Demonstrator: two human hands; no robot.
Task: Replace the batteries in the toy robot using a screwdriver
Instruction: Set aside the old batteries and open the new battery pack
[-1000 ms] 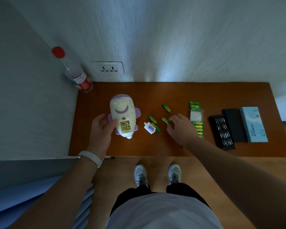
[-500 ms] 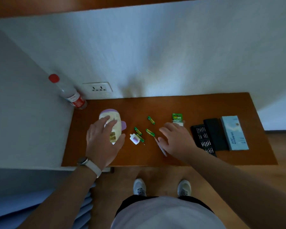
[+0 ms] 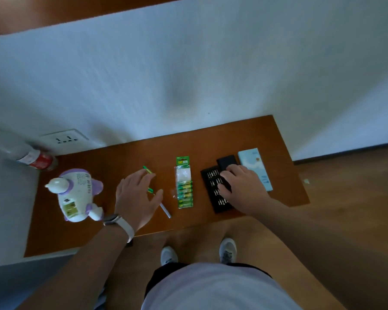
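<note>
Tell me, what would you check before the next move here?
1. White-and-purple plastic toy robot lies with battery bay facing up: ok.
2. Slim silver screwdriver free on the brown wooden table: ok.
3. Green pack of batteries within reach: ok.
4. Left hand empty, fingers spread: ok.
5. Right hand grip on the black bit tray: cannot tell.
</note>
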